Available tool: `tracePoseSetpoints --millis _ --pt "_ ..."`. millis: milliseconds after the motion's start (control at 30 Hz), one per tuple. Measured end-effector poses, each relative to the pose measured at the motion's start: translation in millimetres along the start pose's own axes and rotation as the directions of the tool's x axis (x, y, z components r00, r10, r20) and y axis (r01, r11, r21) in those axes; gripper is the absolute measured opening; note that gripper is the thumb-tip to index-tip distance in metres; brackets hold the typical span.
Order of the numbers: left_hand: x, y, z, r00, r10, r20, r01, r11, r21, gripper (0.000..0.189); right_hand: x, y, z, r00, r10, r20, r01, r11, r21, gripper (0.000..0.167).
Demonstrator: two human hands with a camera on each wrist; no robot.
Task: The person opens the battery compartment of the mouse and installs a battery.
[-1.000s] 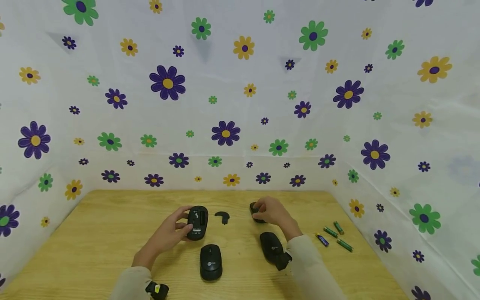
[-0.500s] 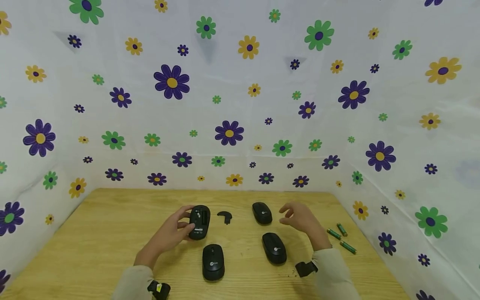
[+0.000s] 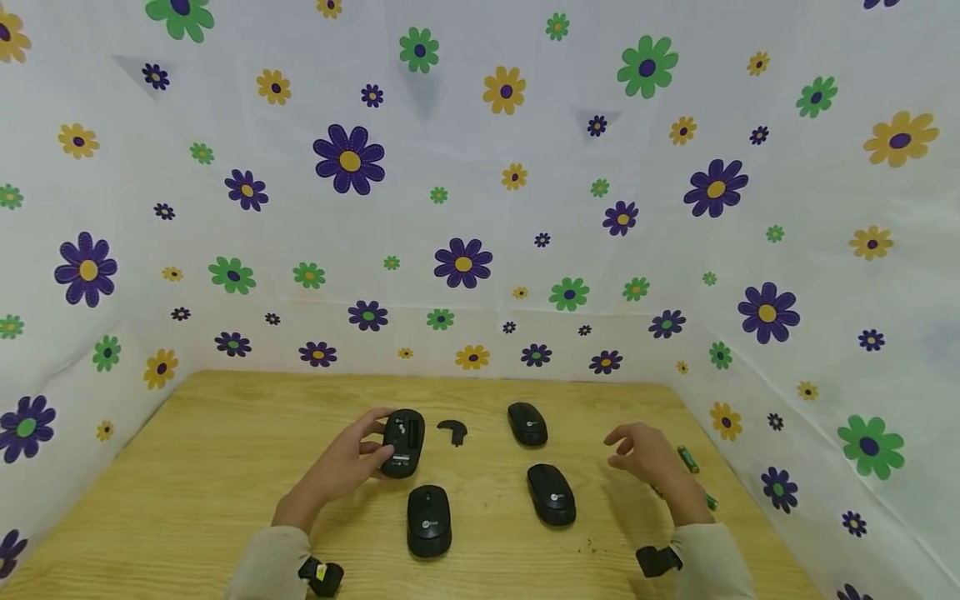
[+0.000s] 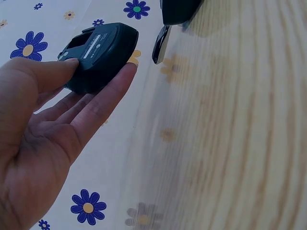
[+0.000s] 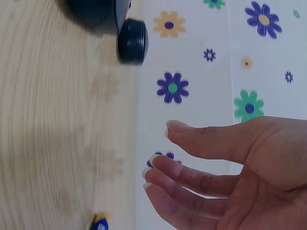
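Observation:
My left hand (image 3: 347, 458) grips a black computer mouse (image 3: 403, 446), turned so its underside shows; thumb on the near edge, fingers behind. Its battery slot (image 4: 79, 42) is uncovered and looks vacant. Right of it lies a black battery cover (image 3: 453, 432) with a tab. My right hand (image 3: 645, 454) hovers over the table's right side, fingers loosely bent, holding nothing. Behind it, partly hidden by hand and wrist, lie green batteries (image 3: 687, 459). A blue battery (image 5: 100, 223) with a yellow end peeks in at the bottom of the right wrist view.
Three more black mice lie top side up: one at the back (image 3: 528, 424), one at centre right (image 3: 551, 495), one in front (image 3: 430, 522). Dark crumbs (image 3: 591, 547) dot the wooden table (image 3: 225, 450). Flower-printed white cloth (image 3: 465, 208) encloses the back and sides.
My right hand has left the back mouse, which it was touching, and moved right towards the batteries, covering some. My left hand keeps its mouse in about the same place.

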State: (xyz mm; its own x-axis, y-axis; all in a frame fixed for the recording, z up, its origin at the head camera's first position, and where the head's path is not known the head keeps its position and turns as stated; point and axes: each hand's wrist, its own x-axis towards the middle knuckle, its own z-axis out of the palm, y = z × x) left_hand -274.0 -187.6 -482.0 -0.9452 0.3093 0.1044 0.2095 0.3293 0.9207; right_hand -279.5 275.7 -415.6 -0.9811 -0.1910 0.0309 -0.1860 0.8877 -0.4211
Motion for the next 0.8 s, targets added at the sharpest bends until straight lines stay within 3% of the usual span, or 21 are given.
tracePoseSetpoints --millis 367,800 --pt "-1.1 1.1 1.8 1.0 0.013 0.008 -0.013 1.0 -0.009 0.058 -14.8 30 -10 0.998 0.056 -0.004 -0.056 0.998 0.02 0.027" --pt "-0.1 -0.9 0.7 1.0 -0.017 -0.003 0.017 1.0 0.001 0.059 -10.2 41 -1 0.994 0.106 0.033 -0.107 0.994 0.008 0.028"
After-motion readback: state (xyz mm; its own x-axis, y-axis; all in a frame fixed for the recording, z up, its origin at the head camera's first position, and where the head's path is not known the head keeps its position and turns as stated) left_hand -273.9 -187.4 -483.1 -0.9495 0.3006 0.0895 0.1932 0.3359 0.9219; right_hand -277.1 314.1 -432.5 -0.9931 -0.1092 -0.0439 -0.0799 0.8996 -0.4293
